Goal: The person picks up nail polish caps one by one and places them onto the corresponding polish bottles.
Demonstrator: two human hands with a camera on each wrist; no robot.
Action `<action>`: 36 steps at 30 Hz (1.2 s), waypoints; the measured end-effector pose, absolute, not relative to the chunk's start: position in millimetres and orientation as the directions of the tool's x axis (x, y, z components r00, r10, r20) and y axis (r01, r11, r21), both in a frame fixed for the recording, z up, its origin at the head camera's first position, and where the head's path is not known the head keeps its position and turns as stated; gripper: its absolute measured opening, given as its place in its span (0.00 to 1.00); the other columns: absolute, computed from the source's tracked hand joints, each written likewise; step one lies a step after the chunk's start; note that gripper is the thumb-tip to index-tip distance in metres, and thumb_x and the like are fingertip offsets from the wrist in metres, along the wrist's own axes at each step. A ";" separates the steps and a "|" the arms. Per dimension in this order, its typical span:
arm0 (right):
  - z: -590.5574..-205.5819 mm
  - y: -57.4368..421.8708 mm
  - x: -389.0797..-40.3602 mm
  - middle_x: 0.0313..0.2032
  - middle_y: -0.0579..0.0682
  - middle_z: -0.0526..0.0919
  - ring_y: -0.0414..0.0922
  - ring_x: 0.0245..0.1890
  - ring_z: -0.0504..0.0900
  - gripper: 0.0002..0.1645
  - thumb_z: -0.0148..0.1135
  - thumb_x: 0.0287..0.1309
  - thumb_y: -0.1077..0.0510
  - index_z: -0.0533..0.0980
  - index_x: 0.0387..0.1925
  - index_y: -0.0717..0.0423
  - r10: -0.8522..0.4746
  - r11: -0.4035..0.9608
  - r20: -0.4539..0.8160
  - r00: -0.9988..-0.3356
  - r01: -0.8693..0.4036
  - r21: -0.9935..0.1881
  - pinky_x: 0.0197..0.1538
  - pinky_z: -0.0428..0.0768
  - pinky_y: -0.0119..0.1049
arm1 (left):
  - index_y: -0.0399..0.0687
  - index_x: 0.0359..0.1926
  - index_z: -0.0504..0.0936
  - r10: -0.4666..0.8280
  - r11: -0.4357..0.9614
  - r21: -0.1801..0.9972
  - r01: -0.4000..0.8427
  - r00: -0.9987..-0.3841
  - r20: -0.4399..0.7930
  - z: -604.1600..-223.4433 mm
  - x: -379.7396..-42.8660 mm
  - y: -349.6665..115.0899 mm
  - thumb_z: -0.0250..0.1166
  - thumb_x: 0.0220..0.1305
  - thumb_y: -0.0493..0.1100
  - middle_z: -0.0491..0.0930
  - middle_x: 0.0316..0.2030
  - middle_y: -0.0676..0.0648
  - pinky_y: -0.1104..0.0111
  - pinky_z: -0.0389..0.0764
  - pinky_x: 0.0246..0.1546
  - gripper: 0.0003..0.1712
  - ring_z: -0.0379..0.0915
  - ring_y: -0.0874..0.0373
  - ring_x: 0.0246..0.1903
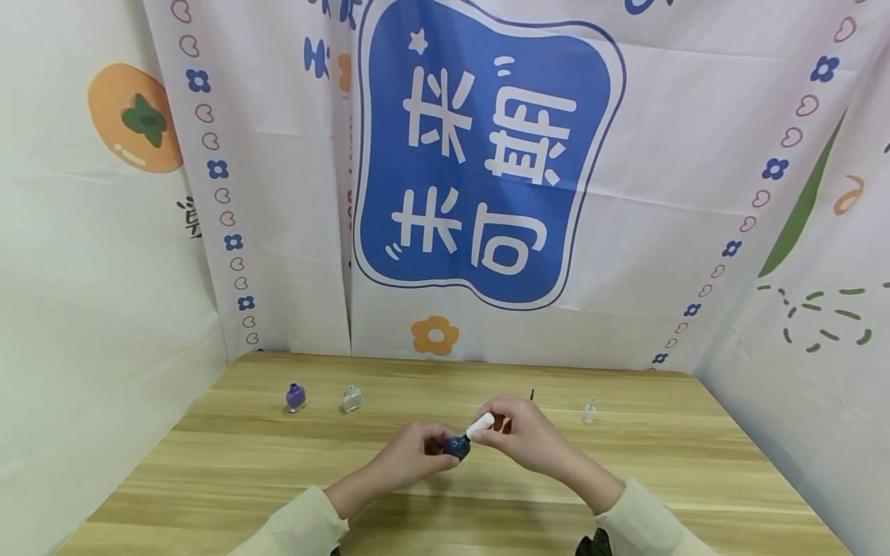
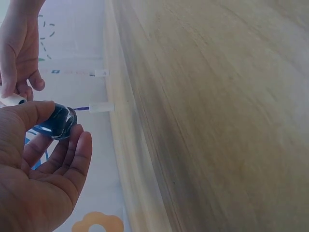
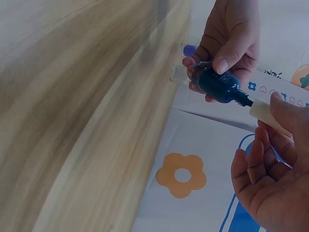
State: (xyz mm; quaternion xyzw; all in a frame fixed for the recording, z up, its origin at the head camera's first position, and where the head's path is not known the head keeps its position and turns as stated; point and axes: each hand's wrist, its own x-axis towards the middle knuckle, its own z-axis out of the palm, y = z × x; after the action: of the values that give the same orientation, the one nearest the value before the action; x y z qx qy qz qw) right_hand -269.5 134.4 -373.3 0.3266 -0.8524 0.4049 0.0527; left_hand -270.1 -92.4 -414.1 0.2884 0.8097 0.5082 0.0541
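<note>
My left hand (image 1: 416,455) grips a dark blue nail polish bottle (image 3: 216,83) between thumb and fingers, tilted above the table. A white nail polish cap (image 1: 480,425) is pinched by thumb and fingers of my right hand (image 1: 523,432). The right wrist view shows the cap just off the threaded neck, with its dark brush stem (image 3: 247,102) reaching into the bottle. Past my right hand stands a white cap (image 2: 101,107) with a purple brush pointing up, mostly hidden in the head view.
On the wooden table (image 1: 278,479), a purple polish bottle (image 1: 295,398) and a clear bottle (image 1: 351,399) stand uncapped at the back left. Another white cap (image 1: 589,412) stands brush-up at the right. Printed cloth (image 1: 292,232) hangs along the back edge.
</note>
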 end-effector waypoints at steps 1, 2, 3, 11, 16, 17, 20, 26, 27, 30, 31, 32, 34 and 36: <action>-374.7 133.6 -269.7 0.31 0.39 0.77 0.39 0.30 0.73 0.04 0.68 0.59 0.54 0.81 0.35 0.48 -0.508 0.457 0.359 -0.783 -0.598 -0.659 0.31 0.78 0.33 | 0.42 0.39 0.84 0.521 0.321 0.851 0.415 -0.828 0.208 -414.3 -270.2 -92.4 0.70 0.59 0.37 0.80 0.32 0.51 0.72 0.78 0.29 0.07 0.75 0.59 0.30; -376.1 132.8 -270.0 0.30 0.39 0.77 0.39 0.30 0.73 0.04 0.68 0.59 0.54 0.81 0.34 0.47 -0.503 0.455 0.362 -0.785 -0.597 -0.661 0.31 0.78 0.33 | 0.42 0.39 0.84 0.521 0.323 0.849 0.417 -0.828 0.209 -414.7 -270.5 -92.5 0.70 0.59 0.37 0.80 0.32 0.51 0.72 0.78 0.29 0.06 0.75 0.59 0.30; -377.2 132.0 -270.2 0.30 0.39 0.77 0.39 0.30 0.74 0.04 0.68 0.59 0.54 0.81 0.34 0.47 -0.496 0.452 0.365 -0.788 -0.593 -0.666 0.31 0.78 0.33 | 0.42 0.39 0.84 0.521 0.325 0.849 0.417 -0.828 0.208 -415.0 -270.7 -92.6 0.70 0.59 0.37 0.80 0.32 0.51 0.72 0.78 0.29 0.07 0.75 0.59 0.30; -383.3 125.8 -270.4 0.31 0.39 0.77 0.40 0.30 0.75 0.04 0.69 0.58 0.53 0.81 0.35 0.46 -0.460 0.424 0.361 -0.812 -0.557 -0.714 0.33 0.79 0.36 | 0.42 0.40 0.84 0.518 0.276 0.881 0.385 -0.831 0.201 -416.7 -270.8 -92.3 0.69 0.60 0.38 0.81 0.33 0.51 0.73 0.77 0.29 0.07 0.74 0.58 0.31; -386.0 123.7 -270.1 0.31 0.40 0.77 0.39 0.31 0.75 0.05 0.69 0.58 0.53 0.80 0.34 0.47 -0.457 0.422 0.370 -0.809 -0.563 -0.710 0.33 0.79 0.35 | 0.43 0.40 0.84 0.518 0.272 0.884 0.380 -0.832 0.198 -416.7 -270.9 -92.4 0.69 0.60 0.38 0.81 0.32 0.51 0.73 0.76 0.28 0.07 0.73 0.58 0.30; -386.4 123.4 -270.1 0.31 0.40 0.77 0.39 0.31 0.75 0.05 0.69 0.58 0.53 0.80 0.34 0.47 -0.456 0.425 0.368 -0.810 -0.562 -0.709 0.33 0.78 0.34 | 0.43 0.39 0.84 0.517 0.272 0.884 0.380 -0.832 0.199 -417.0 -271.0 -92.4 0.69 0.60 0.38 0.81 0.32 0.51 0.74 0.76 0.28 0.06 0.73 0.59 0.30; -387.3 122.7 -270.0 0.31 0.40 0.77 0.39 0.31 0.74 0.05 0.69 0.58 0.53 0.80 0.33 0.47 -0.453 0.435 0.360 -0.815 -0.555 -0.709 0.32 0.78 0.33 | 0.43 0.39 0.84 0.513 0.275 0.882 0.383 -0.834 0.202 -418.2 -271.0 -92.1 0.69 0.60 0.38 0.80 0.32 0.51 0.74 0.76 0.27 0.06 0.73 0.59 0.29; -390.5 121.6 -270.7 0.30 0.41 0.76 0.39 0.30 0.74 0.06 0.68 0.58 0.52 0.80 0.33 0.49 -0.450 0.437 0.356 -0.819 -0.550 -0.712 0.31 0.77 0.32 | 0.43 0.39 0.84 0.512 0.279 0.882 0.380 -0.836 0.198 -422.9 -272.8 -91.4 0.69 0.61 0.37 0.80 0.32 0.52 0.73 0.76 0.28 0.05 0.73 0.59 0.29; -391.2 121.4 -270.8 0.29 0.41 0.76 0.39 0.29 0.74 0.07 0.68 0.58 0.52 0.80 0.32 0.49 -0.448 0.435 0.360 -0.818 -0.551 -0.712 0.30 0.77 0.32 | 0.43 0.39 0.84 0.512 0.278 0.884 0.377 -0.836 0.195 -423.6 -273.1 -91.4 0.68 0.61 0.37 0.80 0.33 0.52 0.73 0.76 0.28 0.05 0.73 0.59 0.30; -393.2 120.1 -271.1 0.28 0.41 0.76 0.38 0.27 0.73 0.09 0.69 0.57 0.51 0.80 0.31 0.51 -0.436 0.430 0.375 -0.818 -0.555 -0.712 0.28 0.77 0.31 | 0.43 0.39 0.84 0.512 0.274 0.888 0.369 -0.838 0.190 -424.4 -273.5 -91.3 0.68 0.61 0.37 0.80 0.33 0.52 0.73 0.76 0.28 0.05 0.73 0.58 0.30; -393.9 119.6 -271.1 0.27 0.41 0.76 0.38 0.26 0.73 0.09 0.69 0.57 0.51 0.79 0.30 0.52 -0.429 0.428 0.381 -0.819 -0.556 -0.713 0.28 0.76 0.31 | 0.43 0.39 0.84 0.511 0.274 0.888 0.369 -0.838 0.191 -424.4 -273.4 -91.4 0.68 0.61 0.37 0.81 0.33 0.51 0.73 0.76 0.28 0.05 0.73 0.58 0.30; -394.6 119.0 -271.2 0.27 0.41 0.76 0.38 0.26 0.73 0.10 0.69 0.57 0.51 0.79 0.30 0.52 -0.420 0.428 0.384 -0.822 -0.552 -0.715 0.27 0.76 0.30 | 0.43 0.39 0.84 0.512 0.272 0.889 0.368 -0.838 0.190 -424.1 -273.1 -91.4 0.68 0.61 0.37 0.81 0.33 0.51 0.73 0.76 0.28 0.05 0.73 0.58 0.30; -396.0 117.7 -271.2 0.25 0.41 0.76 0.38 0.25 0.73 0.11 0.70 0.56 0.51 0.77 0.28 0.53 -0.403 0.431 0.390 -0.828 -0.547 -0.717 0.26 0.75 0.30 | 0.43 0.39 0.84 0.512 0.269 0.891 0.366 -0.838 0.189 -423.1 -272.2 -91.6 0.68 0.62 0.37 0.81 0.33 0.51 0.73 0.76 0.28 0.05 0.73 0.58 0.30; -396.9 116.3 -271.2 0.24 0.42 0.76 0.38 0.24 0.73 0.13 0.70 0.56 0.51 0.76 0.27 0.54 -0.385 0.433 0.396 -0.834 -0.541 -0.721 0.24 0.74 0.30 | 0.43 0.39 0.84 0.512 0.266 0.892 0.365 -0.838 0.190 -422.0 -271.1 -91.9 0.68 0.62 0.38 0.81 0.33 0.51 0.73 0.76 0.29 0.05 0.73 0.59 0.30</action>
State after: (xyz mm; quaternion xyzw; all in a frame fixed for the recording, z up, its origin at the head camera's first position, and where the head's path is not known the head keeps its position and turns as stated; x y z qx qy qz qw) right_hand -271.2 116.3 -396.9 0.2750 -0.8421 0.4560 0.0860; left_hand -271.1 -91.9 -422.0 0.2766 0.7928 0.5388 0.0684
